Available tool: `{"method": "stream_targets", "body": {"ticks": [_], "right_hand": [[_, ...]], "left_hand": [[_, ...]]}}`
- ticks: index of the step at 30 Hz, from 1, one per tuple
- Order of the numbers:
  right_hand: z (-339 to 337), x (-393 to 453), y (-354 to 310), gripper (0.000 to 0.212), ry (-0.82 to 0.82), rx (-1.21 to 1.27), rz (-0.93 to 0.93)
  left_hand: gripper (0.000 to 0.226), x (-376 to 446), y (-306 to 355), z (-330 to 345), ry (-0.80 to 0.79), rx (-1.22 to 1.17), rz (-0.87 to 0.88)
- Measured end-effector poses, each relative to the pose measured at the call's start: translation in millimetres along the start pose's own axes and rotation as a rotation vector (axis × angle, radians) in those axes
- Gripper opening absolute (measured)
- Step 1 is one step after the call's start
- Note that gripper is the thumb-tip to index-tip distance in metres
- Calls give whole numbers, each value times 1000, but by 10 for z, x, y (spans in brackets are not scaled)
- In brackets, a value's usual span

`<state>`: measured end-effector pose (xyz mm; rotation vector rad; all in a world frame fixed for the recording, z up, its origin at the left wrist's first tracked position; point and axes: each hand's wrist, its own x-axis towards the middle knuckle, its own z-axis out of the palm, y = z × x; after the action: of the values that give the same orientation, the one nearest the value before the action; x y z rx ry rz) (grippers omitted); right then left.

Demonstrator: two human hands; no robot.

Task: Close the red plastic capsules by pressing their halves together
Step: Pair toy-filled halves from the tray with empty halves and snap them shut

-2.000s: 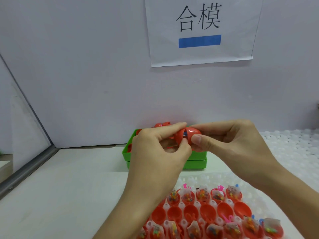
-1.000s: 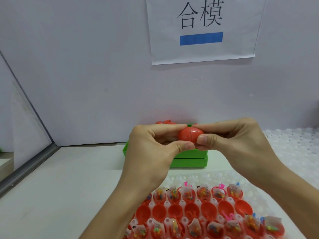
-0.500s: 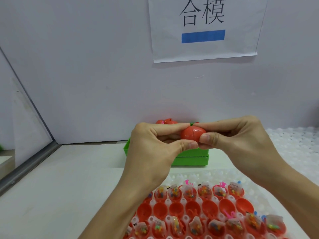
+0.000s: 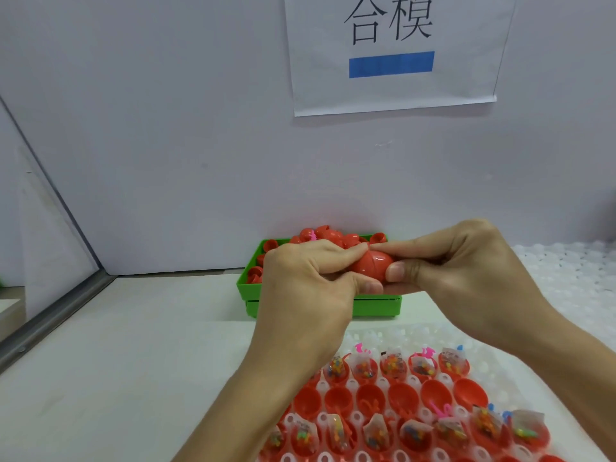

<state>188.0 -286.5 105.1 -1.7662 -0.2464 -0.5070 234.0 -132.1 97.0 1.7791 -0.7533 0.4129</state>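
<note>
A small assembly station in a toy-packing workshop, as I see it through the head camera. A printed paper sign (image 4: 393, 51) with two large characters and a blue bar is fixed to the plain partition wall (image 4: 166, 128), labelling the post. On the white table (image 4: 116, 361), a white moulded tray (image 4: 383, 411) holds rows of open red capsule halves with small bagged toys, and a green bin (image 4: 373, 305) against the wall is heaped with more red shells.
</note>
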Motion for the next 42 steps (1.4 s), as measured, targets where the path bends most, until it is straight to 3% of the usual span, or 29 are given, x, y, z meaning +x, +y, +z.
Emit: {"method": "stream_targets", "body": {"ticks": [5,9,13,17,20,26,36,42], "right_hand": [[6,-4,17,37,-10,0,1],[30,0,19,49,-58,-19,-34],[27,-24,-1,26,-223,79,-36],[42,-4,86,27,-191,147,21],[2,17,140,26,-167,235,49],[-20,20,156,29,-337,451,16],[56,16,162,27,-251,510,-7],[-15,35,114,34,-302,589,44]], "left_hand": [[27,-36,-7,14,51,127,88],[50,-7,57,-46,52,95,100],[21,16,51,-54,32,123,128],[25,11,16,-32,13,246,206],[40,11,-17,-36,-45,66,74],[45,7,-37,-23,-239,-525,-211],[25,-35,56,3,-100,-451,-84],[31,-19,59,6,-140,-479,-62]]}}
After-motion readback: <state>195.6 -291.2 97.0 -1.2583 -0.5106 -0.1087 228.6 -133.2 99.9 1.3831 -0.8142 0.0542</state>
